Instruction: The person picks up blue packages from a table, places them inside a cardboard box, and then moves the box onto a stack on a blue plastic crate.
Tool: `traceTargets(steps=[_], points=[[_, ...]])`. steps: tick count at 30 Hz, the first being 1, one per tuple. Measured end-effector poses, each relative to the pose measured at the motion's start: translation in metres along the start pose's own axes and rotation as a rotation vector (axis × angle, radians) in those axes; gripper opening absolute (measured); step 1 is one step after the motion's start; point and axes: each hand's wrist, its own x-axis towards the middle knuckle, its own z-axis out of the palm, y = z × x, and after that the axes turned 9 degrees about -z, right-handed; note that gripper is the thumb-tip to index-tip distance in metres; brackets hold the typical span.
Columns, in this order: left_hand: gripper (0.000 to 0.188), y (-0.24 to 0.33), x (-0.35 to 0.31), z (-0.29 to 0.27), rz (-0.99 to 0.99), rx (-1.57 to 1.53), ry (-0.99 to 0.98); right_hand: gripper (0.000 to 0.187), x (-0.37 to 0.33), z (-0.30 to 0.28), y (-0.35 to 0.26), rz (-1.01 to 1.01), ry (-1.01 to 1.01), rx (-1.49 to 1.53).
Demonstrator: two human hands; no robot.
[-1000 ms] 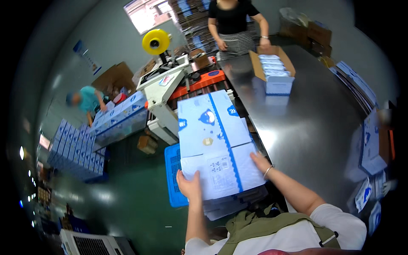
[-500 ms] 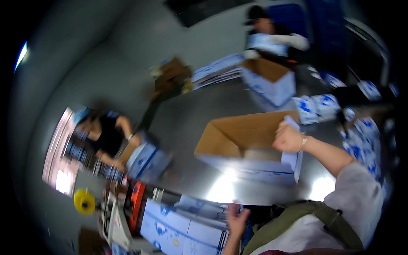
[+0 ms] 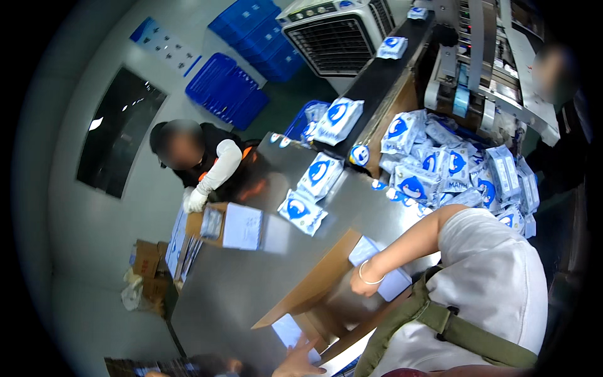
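Before me on the metal table stands an open-topped cardboard box (image 3: pixel 311 276), brown inside, with white flaps folded outward at both ends. My right hand (image 3: pixel 365 284), a bracelet at its wrist, is closed at the box's right end, by the white flap (image 3: pixel 397 284); its fingertips are hidden. At the other end, my left hand (image 3: pixel 300 361) lies with fingers spread beside the left flap (image 3: pixel 287 329). The part of the box's inside that I can see holds no packs.
Blue-and-white packs (image 3: pixel 304 212) lie on the metal table (image 3: pixel 220 295), with several heaped at the right (image 3: pixel 433 169). A dark conveyor (image 3: pixel 377 81) carries more. Across the table, a gloved co-worker (image 3: pixel 217 166) handles another box (image 3: pixel 242 226). A machine (image 3: pixel 471 69) stands at the far right.
My view has swung right, bringing the conveyor, the pack heap and the machine into sight. My left hand has come up to the box's left flap; my right hand stays at the right end.
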Motion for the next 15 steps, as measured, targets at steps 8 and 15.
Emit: traceTargets(steps=[8,15], points=[[0.072,-0.023,0.072,0.018,-0.574,-0.148,0.833,0.043,-0.01,-0.131,0.05,0.058,0.763,-0.045],[0.078,-0.045,0.074,0.144,-0.847,-0.559,1.151,0.09,-0.013,0.009,-0.031,0.1,0.594,-0.042]])
